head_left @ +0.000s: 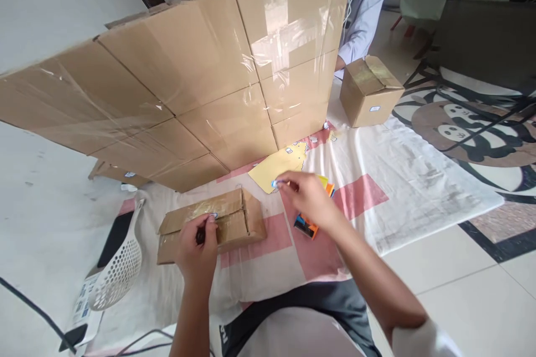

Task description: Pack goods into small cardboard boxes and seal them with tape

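Observation:
My left hand (pixel 197 245) is closed over the front of a long cardboard box (pixel 234 217); a small white and blue piece (pixel 214 215) shows at its fingertips. My right hand (pixel 307 198) pinches a small blue and white item (pixel 274 183) above a yellow paper sheet (pixel 268 172). Under and beside that hand lie orange, blue and black packets (pixel 305 227) on the cloth. The yellow sheet bears a small white label near its far edge.
A tall taped cardboard wall (pixel 218 78) stands across the table. A closed box (pixel 371 95) sits at the far right, near a person's sleeve (pixel 366 11). A white perforated basket (pixel 119 273) lies at left. Cables run at lower left, and a dark chair (pixel 486 39) stands at right.

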Motion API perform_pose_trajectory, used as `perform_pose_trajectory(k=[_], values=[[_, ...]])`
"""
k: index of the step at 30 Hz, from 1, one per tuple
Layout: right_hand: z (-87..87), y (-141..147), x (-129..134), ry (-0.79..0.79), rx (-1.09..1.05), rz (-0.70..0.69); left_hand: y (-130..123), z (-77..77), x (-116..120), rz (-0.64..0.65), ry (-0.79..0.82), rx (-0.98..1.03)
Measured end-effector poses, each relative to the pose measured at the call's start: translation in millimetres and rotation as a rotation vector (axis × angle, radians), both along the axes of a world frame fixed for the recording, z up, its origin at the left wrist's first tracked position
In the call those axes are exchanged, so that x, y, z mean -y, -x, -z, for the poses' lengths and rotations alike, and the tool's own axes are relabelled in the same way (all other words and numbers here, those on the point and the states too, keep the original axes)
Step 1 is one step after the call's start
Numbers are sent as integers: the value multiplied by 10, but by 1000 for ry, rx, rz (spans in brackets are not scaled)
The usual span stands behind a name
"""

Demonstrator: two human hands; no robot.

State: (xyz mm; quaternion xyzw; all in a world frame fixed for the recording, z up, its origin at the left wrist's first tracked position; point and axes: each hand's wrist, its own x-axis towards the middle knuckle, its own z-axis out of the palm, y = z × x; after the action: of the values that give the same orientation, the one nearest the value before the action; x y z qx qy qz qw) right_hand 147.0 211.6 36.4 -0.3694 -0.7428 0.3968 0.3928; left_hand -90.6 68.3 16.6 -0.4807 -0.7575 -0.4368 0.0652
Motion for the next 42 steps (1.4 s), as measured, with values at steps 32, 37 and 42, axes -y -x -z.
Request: perform_pose_trajectory(k=[32, 37, 42], values=[[-494, 209, 127, 123, -65, -356, -166, -164, 198, -12, -166, 493], [-321, 391, 799, 192, -196, -317, -482, -250, 276, 168, -124, 494], [-263, 231, 852, 44, -184, -260, -706, -247, 297, 256, -73, 484]])
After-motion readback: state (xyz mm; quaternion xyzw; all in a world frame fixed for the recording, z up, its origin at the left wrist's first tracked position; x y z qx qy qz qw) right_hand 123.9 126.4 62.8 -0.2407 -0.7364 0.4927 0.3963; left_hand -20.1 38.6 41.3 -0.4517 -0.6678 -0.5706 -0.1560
